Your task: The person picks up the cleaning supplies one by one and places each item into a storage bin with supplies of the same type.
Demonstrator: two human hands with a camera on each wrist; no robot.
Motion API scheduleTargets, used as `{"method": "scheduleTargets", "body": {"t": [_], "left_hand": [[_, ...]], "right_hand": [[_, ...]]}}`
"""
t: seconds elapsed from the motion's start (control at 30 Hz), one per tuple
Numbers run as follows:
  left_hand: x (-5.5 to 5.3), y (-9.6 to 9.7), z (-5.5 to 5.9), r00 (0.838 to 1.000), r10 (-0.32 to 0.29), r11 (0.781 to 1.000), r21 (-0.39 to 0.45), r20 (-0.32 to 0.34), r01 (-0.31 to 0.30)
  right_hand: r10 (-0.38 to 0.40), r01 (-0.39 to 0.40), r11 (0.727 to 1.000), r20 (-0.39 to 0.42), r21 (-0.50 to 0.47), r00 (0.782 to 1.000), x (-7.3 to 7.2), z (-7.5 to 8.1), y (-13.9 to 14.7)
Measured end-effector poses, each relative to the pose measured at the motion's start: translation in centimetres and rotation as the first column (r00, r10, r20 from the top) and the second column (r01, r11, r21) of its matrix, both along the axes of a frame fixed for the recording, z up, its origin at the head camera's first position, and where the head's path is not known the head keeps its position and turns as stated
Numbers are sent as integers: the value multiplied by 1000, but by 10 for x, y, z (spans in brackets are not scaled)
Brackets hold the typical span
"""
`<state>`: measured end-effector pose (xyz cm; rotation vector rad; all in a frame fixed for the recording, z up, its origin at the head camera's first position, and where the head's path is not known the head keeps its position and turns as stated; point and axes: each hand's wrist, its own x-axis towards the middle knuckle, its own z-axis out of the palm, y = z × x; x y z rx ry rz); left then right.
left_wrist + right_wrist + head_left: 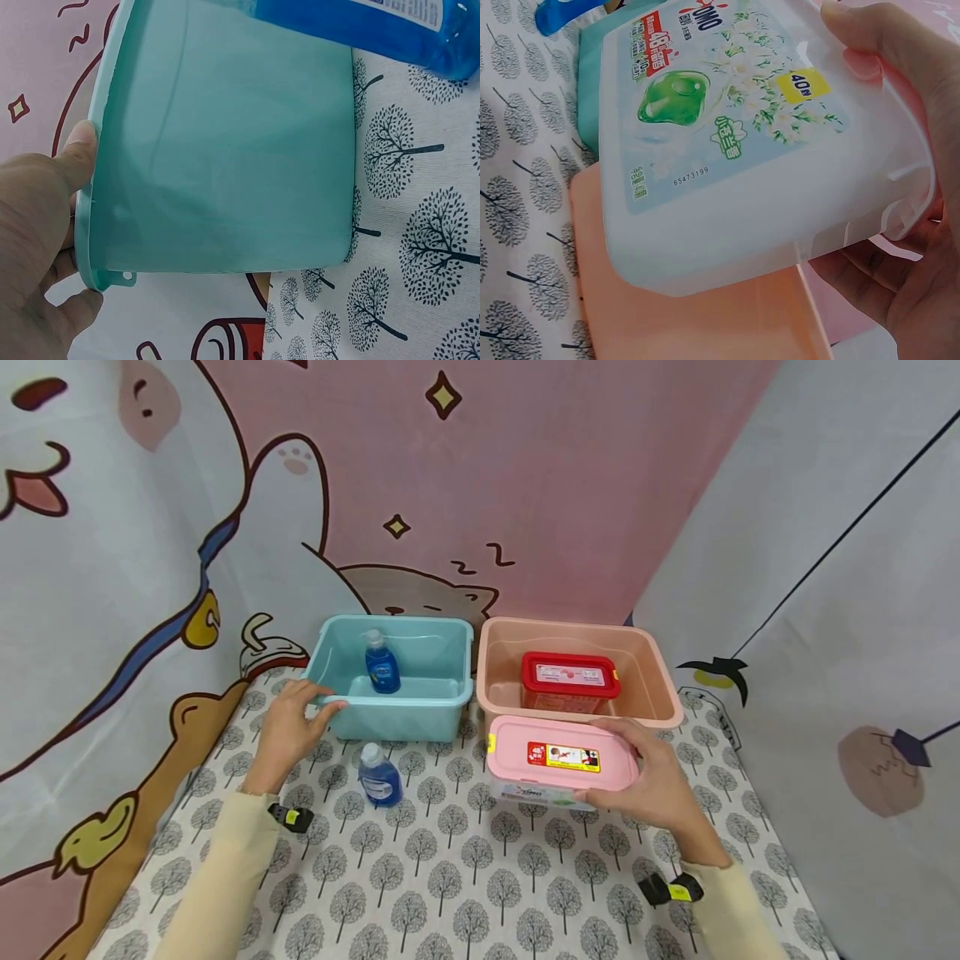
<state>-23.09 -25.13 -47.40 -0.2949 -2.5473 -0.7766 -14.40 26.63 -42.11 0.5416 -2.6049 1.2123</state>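
Note:
My right hand (651, 775) grips the right end of a laundry pod box with a pink lid (517, 745), holding it up at the front edge of the peach bin (663, 693). Its white side (727, 225) with a green pod picture fills the right wrist view; the fingers are partly hidden behind it. My left hand (294, 731) holds the rim of the teal bin (397, 720) at its front left corner. In the left wrist view the thumb (81, 146) lies on that rim. A blue pump bottle (382, 670) stands inside the teal bin.
A red-lidded box (570, 681) sits inside the peach bin. On the tree-patterned cloth (442, 877), a second blue bottle (380, 781) with a white cap stands in front of the teal bin. A printed curtain (555, 485) hangs behind both bins.

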Motion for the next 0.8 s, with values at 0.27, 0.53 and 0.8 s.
{"method": "scheduleTargets", "body": {"t": [0.27, 0.53, 0.8], "left_hand": [[3, 1, 0, 1000, 17, 1000, -8, 16, -17], [3, 0, -1, 999, 25, 1000, -11, 23, -25], [0, 1, -1, 1000, 18, 1000, -7, 17, -18]], "right_hand": [[42, -43, 998, -22, -49, 999, -2, 12, 1], [11, -11, 998, 7, -66, 1000, -3, 26, 5], [-37, 35, 998, -40, -51, 999, -3, 39, 8]]}}
